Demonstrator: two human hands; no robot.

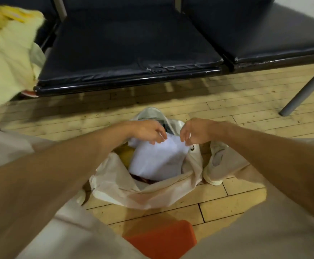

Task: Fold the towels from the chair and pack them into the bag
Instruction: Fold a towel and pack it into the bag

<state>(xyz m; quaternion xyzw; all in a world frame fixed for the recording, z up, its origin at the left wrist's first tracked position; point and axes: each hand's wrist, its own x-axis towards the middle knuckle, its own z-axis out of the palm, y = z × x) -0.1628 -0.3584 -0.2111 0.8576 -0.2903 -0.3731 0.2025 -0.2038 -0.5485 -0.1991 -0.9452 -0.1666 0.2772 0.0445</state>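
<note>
Towel [158, 157] in bag [133, 189]; left hand [148, 131], right hand [196, 133] at far edge.

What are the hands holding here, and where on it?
The left hand and right hand pinch the white towel by its far edge, in the bag.

white towel [156, 157]: folded, inside open cream bag [115, 186] | yellow towels [6, 53]: crumpled heap, chair [130, 49] left end
</note>
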